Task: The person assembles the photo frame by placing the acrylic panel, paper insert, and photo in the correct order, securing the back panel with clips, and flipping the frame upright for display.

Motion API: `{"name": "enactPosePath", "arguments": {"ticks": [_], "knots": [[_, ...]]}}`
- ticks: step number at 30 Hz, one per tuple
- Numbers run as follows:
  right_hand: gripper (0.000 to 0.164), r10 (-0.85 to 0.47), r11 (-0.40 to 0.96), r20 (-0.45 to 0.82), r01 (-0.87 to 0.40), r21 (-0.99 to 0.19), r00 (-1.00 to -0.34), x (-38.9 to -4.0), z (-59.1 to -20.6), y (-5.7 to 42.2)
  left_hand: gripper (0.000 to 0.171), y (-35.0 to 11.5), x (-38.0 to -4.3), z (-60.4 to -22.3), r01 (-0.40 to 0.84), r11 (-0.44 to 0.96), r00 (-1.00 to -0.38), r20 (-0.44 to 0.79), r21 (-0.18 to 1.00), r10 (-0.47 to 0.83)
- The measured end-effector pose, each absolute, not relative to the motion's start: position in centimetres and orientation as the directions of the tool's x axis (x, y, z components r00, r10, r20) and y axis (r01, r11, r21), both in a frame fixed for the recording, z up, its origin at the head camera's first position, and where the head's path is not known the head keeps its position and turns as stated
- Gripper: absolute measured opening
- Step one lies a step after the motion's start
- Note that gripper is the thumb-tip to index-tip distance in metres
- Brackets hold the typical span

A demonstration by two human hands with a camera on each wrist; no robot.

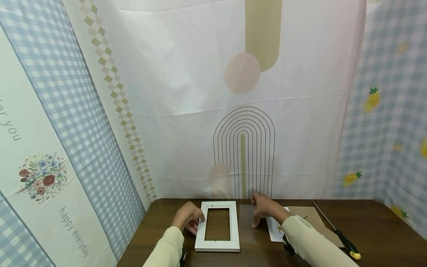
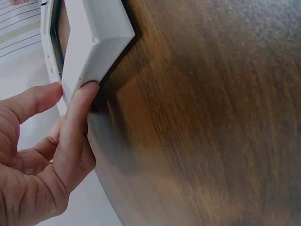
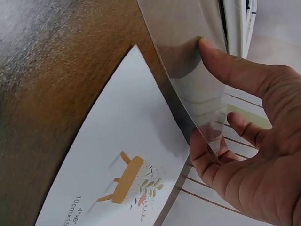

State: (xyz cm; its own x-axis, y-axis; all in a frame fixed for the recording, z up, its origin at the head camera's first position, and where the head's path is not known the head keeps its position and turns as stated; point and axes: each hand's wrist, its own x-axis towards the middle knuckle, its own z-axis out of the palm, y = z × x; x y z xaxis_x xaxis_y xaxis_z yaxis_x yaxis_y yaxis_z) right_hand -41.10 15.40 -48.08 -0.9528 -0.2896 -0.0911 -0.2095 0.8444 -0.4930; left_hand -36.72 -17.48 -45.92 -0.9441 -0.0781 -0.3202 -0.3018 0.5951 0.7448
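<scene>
A white picture frame point(image 1: 234, 226) lies on the brown table, its opening showing the wood beneath. My left hand point(image 1: 189, 217) pinches the frame's left side. In the left wrist view, the thumb point(image 2: 44, 99) is at the inner face and a finger point(image 2: 77, 113) presses the outer edge. To the right of the frame, my right hand point(image 1: 264, 208) holds a clear sheet point(image 3: 176, 61) by its edges. Its thumb lies against the sheet and the other fingers curl at the far edge. Beside the sheet is a white paper insert point(image 3: 117, 127) printed with a plant on a stool.
A brown backing board point(image 1: 310, 215) lies right of the insert, partly behind the right forearm. Farther right, a screwdriver point(image 1: 347, 241) with a black and yellow handle rests along it. A patterned cloth point(image 1: 186, 148) hangs behind the table's far edge.
</scene>
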Motion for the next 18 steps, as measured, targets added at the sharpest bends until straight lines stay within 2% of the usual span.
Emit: {"name": "enactPosePath", "arguments": {"ticks": [2, 9, 13, 18], "knots": [[0.080, -0.269, 0.830, -0.109, -0.173, -0.530, -0.957, -40.2, -47.0, 15.1, 0.013, -17.6, -36.7, -46.0, -0.302, 0.593, -0.943, -0.324, 0.746, -0.072], [0.107, -0.200, 0.830, -0.085, -0.123, -0.544, -0.976, -39.7, -46.5, 15.5, 0.014, -17.0, -37.2, -45.7, -0.298, 0.606, -0.944, -0.320, 0.738, -0.075], [0.105, -0.185, 0.814, -0.106, -0.092, -0.573, -0.977, -39.4, -46.6, 15.4, 0.013, -17.2, -37.1, -45.7, -0.306, 0.602, -0.942, -0.327, 0.737, -0.077], [0.094, -0.182, 0.768, -0.130, -0.058, -0.637, -0.975, -39.2, -46.9, 15.2, 0.013, -17.5, -36.8, -45.9, -0.307, 0.604, -0.941, -0.328, 0.735, -0.079]]}}
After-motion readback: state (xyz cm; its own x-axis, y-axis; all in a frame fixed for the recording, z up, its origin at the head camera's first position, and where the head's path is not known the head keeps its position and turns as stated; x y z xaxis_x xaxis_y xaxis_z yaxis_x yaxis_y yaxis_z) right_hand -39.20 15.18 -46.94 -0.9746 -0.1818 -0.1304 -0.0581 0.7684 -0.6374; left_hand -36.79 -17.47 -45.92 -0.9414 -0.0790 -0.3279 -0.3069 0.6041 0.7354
